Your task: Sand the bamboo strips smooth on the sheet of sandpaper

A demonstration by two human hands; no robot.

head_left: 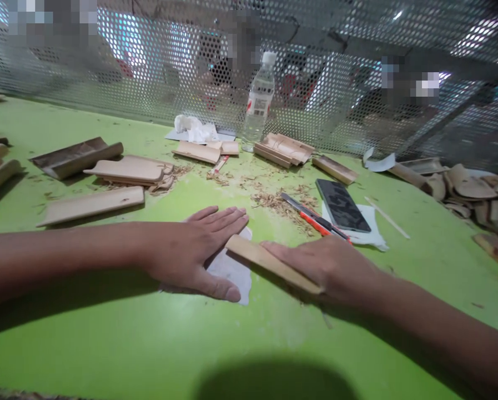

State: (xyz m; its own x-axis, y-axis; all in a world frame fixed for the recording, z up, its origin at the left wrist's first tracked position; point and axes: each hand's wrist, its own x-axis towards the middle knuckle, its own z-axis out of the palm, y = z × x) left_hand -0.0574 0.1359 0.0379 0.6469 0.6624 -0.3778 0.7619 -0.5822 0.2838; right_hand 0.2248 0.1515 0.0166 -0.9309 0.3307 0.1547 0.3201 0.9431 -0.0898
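My left hand [194, 253] lies flat, fingers stretched out, on a sheet of white sandpaper or paper [234, 272] that rests on the green tabletop [149, 344]. What kind of sheet it is I cannot tell. Just right of it, my right hand [315, 264] grips a split bamboo piece [269, 261] from above, its thumb along the top. The piece slants with its far end close to the left fingers and the edge of the sheet. Beyond my right hand lies an orange utility knife [313, 219], its blade pointing away to the left.
A phone [343, 205] lies on a white tissue [367, 225]. Wood shavings [280, 203] are scattered mid-table. Several bamboo pieces [127, 169] lie at left and back, with a heap [473, 189] at right. A water bottle [259, 103] stands before a perforated metal screen [169, 61].
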